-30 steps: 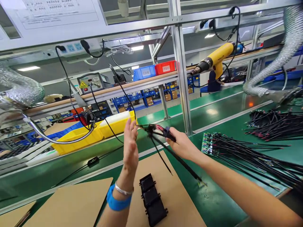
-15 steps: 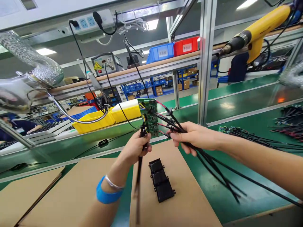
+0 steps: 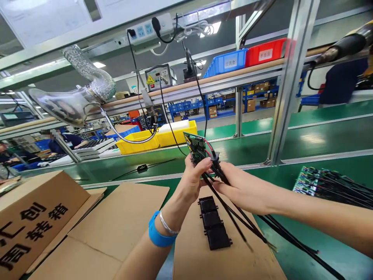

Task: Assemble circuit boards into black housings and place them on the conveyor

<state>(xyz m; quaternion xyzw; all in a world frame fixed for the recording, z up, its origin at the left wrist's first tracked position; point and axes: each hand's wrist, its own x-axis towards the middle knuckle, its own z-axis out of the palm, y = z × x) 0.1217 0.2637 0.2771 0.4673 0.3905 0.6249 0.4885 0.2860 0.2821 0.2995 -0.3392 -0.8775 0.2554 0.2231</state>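
A green circuit board (image 3: 196, 144) with red, black and yellow wires is held up in front of me. My left hand (image 3: 194, 177) is closed round its lower end, the thumb lying over the black cables. Close beside it, my right hand (image 3: 233, 182) grips the bundle of black cables (image 3: 229, 212) that trails from the board down to the right. Some fingers of both hands are hidden behind the cables. Below, three joined black plastic cases (image 3: 214, 223) lie in a row on a cardboard sheet (image 3: 190, 256), touched by neither hand.
More circuit boards with black cables (image 3: 309, 181) lie at the right on the green bench. A cardboard box (image 3: 40, 217) and flat cardboard (image 3: 116, 217) are at the left. Yellow bins (image 3: 136, 144) stand behind. A metal post (image 3: 291, 85) rises at the right; a fume duct (image 3: 72, 105) hangs left.
The view has swung left, bringing the cardboard box in. My hands have come together. The board is tilted back, and the cables that hung below my left hand now run toward the right.
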